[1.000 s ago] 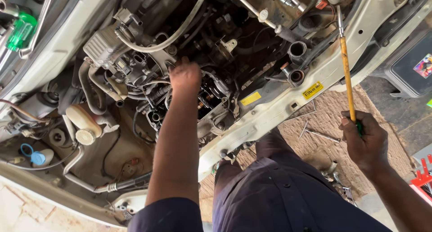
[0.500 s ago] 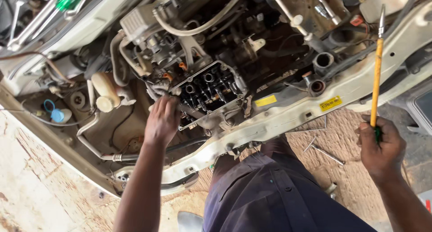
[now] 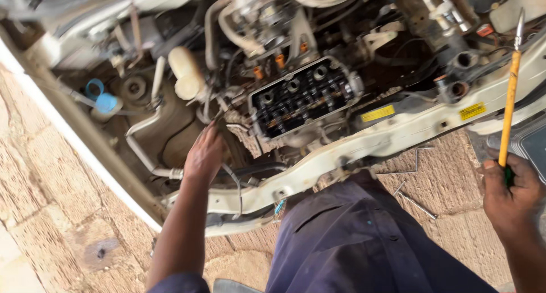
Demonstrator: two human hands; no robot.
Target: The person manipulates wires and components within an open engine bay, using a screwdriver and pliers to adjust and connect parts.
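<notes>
Screwdriver (image 3: 510, 82): long yellow shaft, green handle, metal tip up, upright at the right over the car's white front panel (image 3: 398, 135).
Right hand (image 3: 510, 196): grip closed around its handle.
Left hand (image 3: 205, 154): in the engine bay beside the exposed cylinder head (image 3: 301, 97); grip cannot be told.

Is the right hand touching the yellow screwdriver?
Touching. The head view shows the right hand closed around the handle of the yellow screwdriver, whose shaft sticks up from the fist.

2 yellow stickers (image 3: 377, 113), 1 screwdriver (image 3: 509, 100), 1 blue cap (image 3: 105, 102).
</notes>
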